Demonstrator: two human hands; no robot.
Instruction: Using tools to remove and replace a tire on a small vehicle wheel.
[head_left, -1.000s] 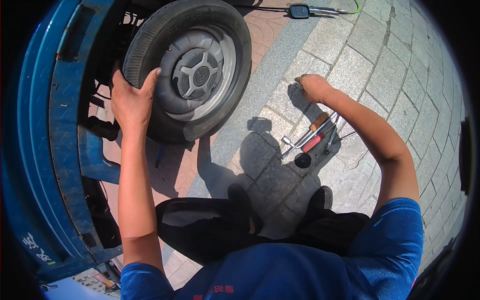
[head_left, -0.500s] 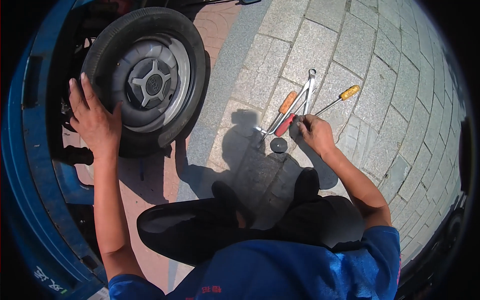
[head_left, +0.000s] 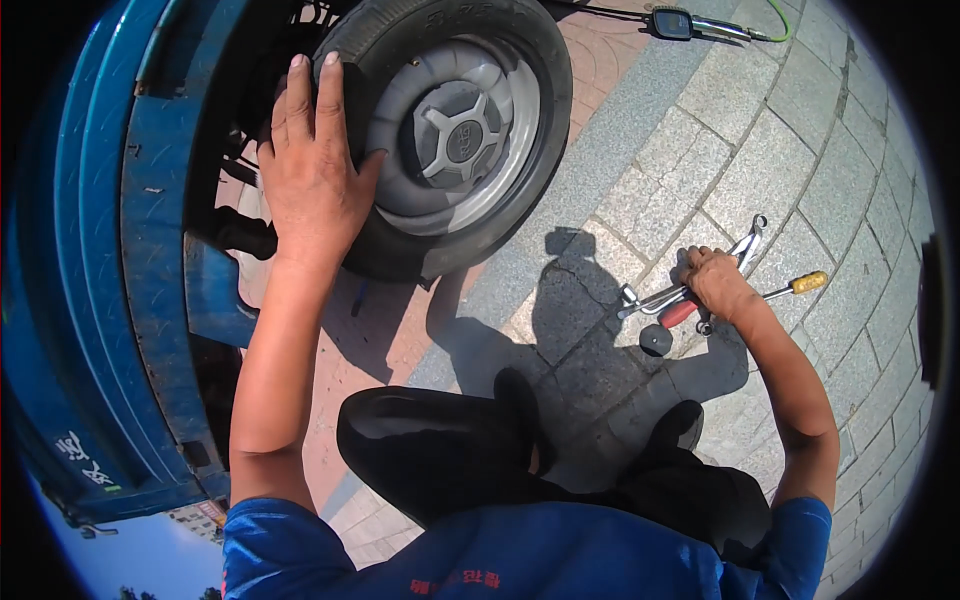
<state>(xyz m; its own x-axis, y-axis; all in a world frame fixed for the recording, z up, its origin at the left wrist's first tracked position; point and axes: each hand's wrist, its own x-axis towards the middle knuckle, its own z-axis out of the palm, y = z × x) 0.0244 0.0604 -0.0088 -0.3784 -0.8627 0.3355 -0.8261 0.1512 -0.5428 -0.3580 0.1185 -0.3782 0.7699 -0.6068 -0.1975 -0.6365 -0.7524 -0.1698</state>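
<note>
My left hand (head_left: pixel 318 165) is spread against the side of a black tire (head_left: pixel 400 255) on a grey wheel (head_left: pixel 450 140), its fingers outstretched and holding nothing. Over a small pile of tools on the paving, my right hand (head_left: pixel 720 280) has its fingers curled down; whatever lies under them is hidden. From beneath it stick out wrenches (head_left: pixel 746 246), a red-handled tool (head_left: pixel 680 312) and metal shafts (head_left: pixel 650 302). A yellow-handled screwdriver (head_left: pixel 808 282) lies to its right. Nearer me sits a round black disc-like piece (head_left: pixel 656 340).
The blue metal side of a vehicle (head_left: pixel 160 220) runs along the left, next to the wheel. At the far edge lies a tire inflator gauge (head_left: pixel 672 23) with a green hose (head_left: pixel 782 22). Grey paving slabs (head_left: pixel 640 225) cover the ground. My bent knees are close below.
The view has shifted, so the scene sits lower and further right. My right hand has moved from beside the tools onto them, covering the orange handle. My left hand stays at the tire.
</note>
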